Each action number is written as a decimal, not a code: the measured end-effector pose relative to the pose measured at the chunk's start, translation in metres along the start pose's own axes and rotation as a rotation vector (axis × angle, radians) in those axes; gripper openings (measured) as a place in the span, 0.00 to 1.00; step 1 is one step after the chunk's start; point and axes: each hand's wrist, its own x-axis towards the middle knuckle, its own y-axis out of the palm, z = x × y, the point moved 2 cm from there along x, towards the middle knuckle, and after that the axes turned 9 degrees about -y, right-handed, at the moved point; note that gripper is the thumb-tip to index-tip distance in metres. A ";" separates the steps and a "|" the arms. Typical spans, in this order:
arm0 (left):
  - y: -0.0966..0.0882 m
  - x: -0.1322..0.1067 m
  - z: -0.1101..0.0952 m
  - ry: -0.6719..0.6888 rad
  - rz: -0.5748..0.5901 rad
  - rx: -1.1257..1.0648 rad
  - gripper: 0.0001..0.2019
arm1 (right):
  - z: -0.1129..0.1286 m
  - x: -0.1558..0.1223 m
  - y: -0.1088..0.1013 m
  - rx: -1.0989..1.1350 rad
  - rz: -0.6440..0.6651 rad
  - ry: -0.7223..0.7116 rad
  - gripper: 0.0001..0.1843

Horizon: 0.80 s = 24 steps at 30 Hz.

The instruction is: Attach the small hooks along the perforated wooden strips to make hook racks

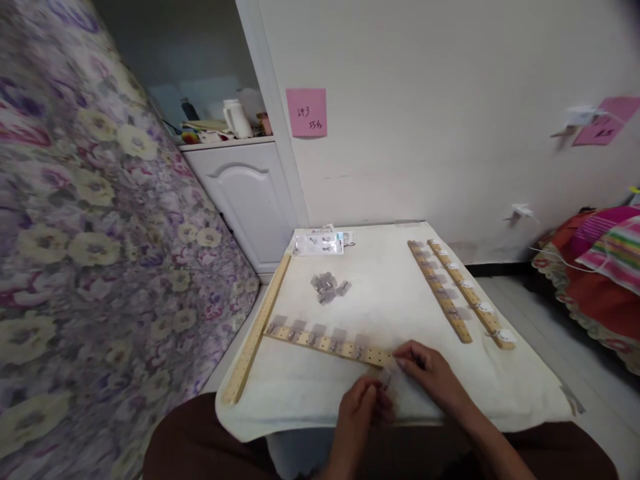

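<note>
Between my hands, just below the right end of a perforated wooden strip (pixel 320 344), is a small clear plastic packet (pixel 387 379), blurred; its contents are too small to name. My left hand (pixel 361 403) is closed, its fingertips pinching the packet from below. My right hand (pixel 434 375) also pinches at the packet's upper edge, fingertips close to the strip's end. Along that strip sit several small metal pieces with greyish see-through packets. A loose pile of similar packets (pixel 327 287) lies farther back on the cloth-covered table (pixel 380 267).
A longer bare perforated strip (pixel 257 330) runs along the table's left edge. Two strips with attached pieces, one with greyish packets (pixel 440 290) and one with white tags (pixel 470 293), lie at right. Clear packaging (pixel 319 243) rests at the back. A floral curtain (pixel 115 240) hangs at left.
</note>
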 end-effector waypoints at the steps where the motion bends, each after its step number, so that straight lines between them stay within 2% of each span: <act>1: -0.001 -0.001 -0.001 0.060 -0.036 0.096 0.18 | -0.001 0.007 -0.005 -0.005 0.018 -0.008 0.10; 5: -0.004 -0.010 -0.009 0.376 -0.148 0.579 0.12 | -0.011 0.034 -0.014 0.004 0.142 -0.050 0.09; 7: -0.004 -0.012 -0.010 0.519 -0.157 0.768 0.14 | -0.016 0.043 -0.013 0.021 0.201 -0.060 0.09; 9: -0.005 -0.011 -0.007 0.586 -0.180 0.902 0.16 | -0.020 0.048 -0.011 0.037 0.240 -0.064 0.09; 13: -0.009 -0.003 0.000 0.600 -0.246 1.034 0.20 | -0.023 0.053 -0.006 0.040 0.246 -0.059 0.09; 18: -0.011 0.003 0.008 0.629 -0.258 1.077 0.25 | -0.029 0.056 -0.003 -0.012 0.221 -0.067 0.08; 24: -0.008 0.011 0.013 0.587 -0.283 1.180 0.28 | -0.032 0.058 -0.002 -0.055 0.175 -0.083 0.09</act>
